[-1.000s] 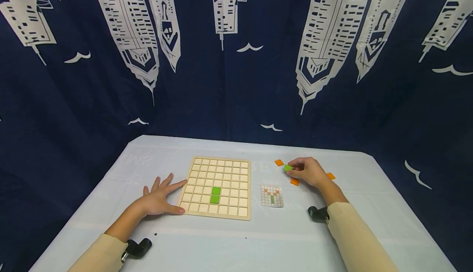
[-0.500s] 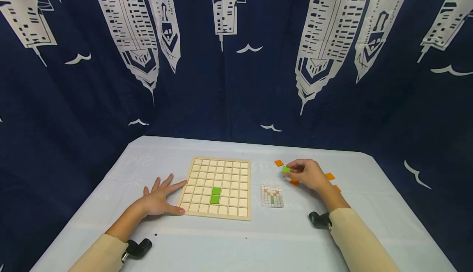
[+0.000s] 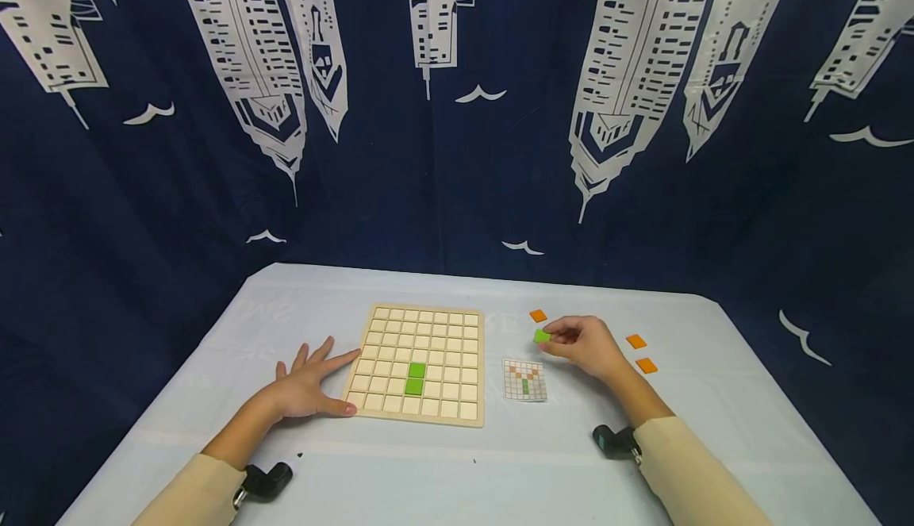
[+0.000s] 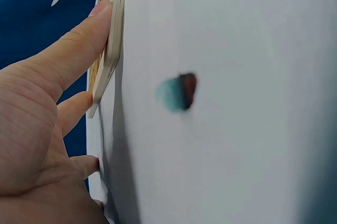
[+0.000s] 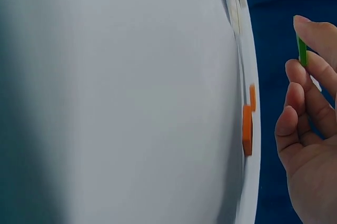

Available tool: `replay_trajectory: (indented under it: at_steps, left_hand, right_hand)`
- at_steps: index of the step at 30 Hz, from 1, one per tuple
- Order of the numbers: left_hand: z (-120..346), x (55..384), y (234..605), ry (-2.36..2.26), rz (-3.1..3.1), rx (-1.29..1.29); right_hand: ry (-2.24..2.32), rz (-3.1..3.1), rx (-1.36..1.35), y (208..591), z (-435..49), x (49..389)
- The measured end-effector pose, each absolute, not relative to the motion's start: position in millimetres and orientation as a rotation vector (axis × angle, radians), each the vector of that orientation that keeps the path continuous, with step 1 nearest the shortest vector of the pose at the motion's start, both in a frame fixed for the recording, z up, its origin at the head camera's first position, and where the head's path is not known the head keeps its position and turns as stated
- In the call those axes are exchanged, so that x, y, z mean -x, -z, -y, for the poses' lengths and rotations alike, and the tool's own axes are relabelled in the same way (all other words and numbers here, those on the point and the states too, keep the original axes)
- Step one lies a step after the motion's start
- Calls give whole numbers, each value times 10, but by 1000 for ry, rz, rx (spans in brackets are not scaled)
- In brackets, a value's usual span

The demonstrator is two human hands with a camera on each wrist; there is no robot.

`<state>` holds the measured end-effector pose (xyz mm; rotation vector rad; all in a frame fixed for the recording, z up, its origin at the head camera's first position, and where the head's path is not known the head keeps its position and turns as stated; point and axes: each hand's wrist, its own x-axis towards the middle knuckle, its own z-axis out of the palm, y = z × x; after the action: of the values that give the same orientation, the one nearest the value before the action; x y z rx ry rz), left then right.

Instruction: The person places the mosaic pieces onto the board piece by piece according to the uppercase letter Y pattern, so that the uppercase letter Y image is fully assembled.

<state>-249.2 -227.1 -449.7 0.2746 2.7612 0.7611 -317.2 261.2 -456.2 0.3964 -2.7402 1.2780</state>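
My right hand (image 3: pixel 589 345) pinches a green square tile (image 3: pixel 542 336) between thumb and fingertips, raised over the table right of the board. In the right wrist view the tile (image 5: pixel 301 50) shows edge-on in the pinch, the other fingers curled beneath. A wooden grid board (image 3: pixel 450 351) lies left of centre, with two green tiles (image 3: pixel 416 378) set one above the other in its lower middle. My left hand (image 3: pixel 303 389) rests with fingers spread at the board's left side. Its thumb lies on the edge of the board (image 4: pixel 117 29) in the left wrist view.
A printed pattern card (image 3: pixel 524 381) with orange and green squares lies just right of the board. One orange tile (image 3: pixel 538 316) is behind the right hand; two others, an upper tile (image 3: pixel 635 341) and a lower tile (image 3: pixel 646 366), lie right of the wrist. A patterned dark blue curtain (image 3: pixel 443 193) hangs behind the white table.
The right hand has moved left and toward me with the green tile, now covering an orange tile seen before. Two orange tiles right of the wrist have come into full view. The left hand stays put.
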Motion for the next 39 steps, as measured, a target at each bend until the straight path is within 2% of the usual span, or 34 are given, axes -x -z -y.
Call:
replay_trajectory:
  at_steps: [39]
  left_hand:
    - [2268,2493,4495,-744,-2758,-264]
  right_hand:
    - [-1472,2662,-525,4590,-1961,2821]
